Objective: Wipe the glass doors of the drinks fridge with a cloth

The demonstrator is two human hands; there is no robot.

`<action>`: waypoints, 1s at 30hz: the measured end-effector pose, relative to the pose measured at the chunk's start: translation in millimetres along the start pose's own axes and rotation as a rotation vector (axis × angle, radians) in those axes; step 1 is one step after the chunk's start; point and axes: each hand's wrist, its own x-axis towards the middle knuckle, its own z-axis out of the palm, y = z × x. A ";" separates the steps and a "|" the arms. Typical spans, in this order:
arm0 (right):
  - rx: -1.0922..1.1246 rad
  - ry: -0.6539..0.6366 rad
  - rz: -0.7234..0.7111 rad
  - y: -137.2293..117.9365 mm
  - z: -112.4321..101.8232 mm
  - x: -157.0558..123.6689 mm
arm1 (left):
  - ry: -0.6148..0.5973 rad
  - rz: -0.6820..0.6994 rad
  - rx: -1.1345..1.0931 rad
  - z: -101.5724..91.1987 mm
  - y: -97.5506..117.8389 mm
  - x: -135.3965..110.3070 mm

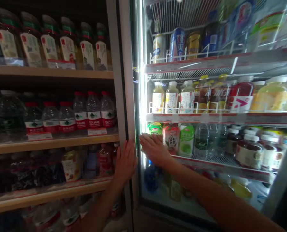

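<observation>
My left hand [126, 162] lies with its fingers stretched upward along the upright frame [127, 106] between the wooden shelves and the lit drinks fridge. It holds nothing. My right hand [155, 149] is at the left side of the fridge, flat with fingers extended and nothing in it. Whether its fingers touch the glass, I cannot tell. Just behind that hand show a green-labelled drink [155, 128], a red tea bottle [171, 137] and a green bottle [186, 141]. The hand hides part of the green-labelled drink.
Wooden shelves [54, 144] on the left carry red-capped water bottles [67, 119] and dark tea bottles [49, 45]. Inside the fridge, wire shelves hold cans [177, 43], white-labelled tea bottles [171, 98] and brown jar-like bottles [249, 151]. A slanted dark edge [285, 180] stands at the right.
</observation>
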 end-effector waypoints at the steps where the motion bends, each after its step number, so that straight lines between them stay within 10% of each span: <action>1: 0.006 -0.024 -0.033 0.7 -3.1 -6.6 | -0.010 -0.006 -0.007 -0.5 3.6 1.8; 10: -0.135 0.016 0.172 57.8 -61.2 -52.0 | -0.005 0.017 -0.082 -5.3 35.0 26.2; 16: -0.117 -0.070 -0.002 64.5 -84.9 -102.2 | 0.089 0.112 -0.171 -9.5 77.0 59.3; 21: -0.281 0.057 0.269 104.3 -115.0 -95.7 | 0.133 0.161 -0.266 -13.8 112.5 87.4; 30: -0.238 -0.042 0.178 102.7 -135.8 -158.9 | 0.202 0.241 -0.329 -15.6 157.3 116.2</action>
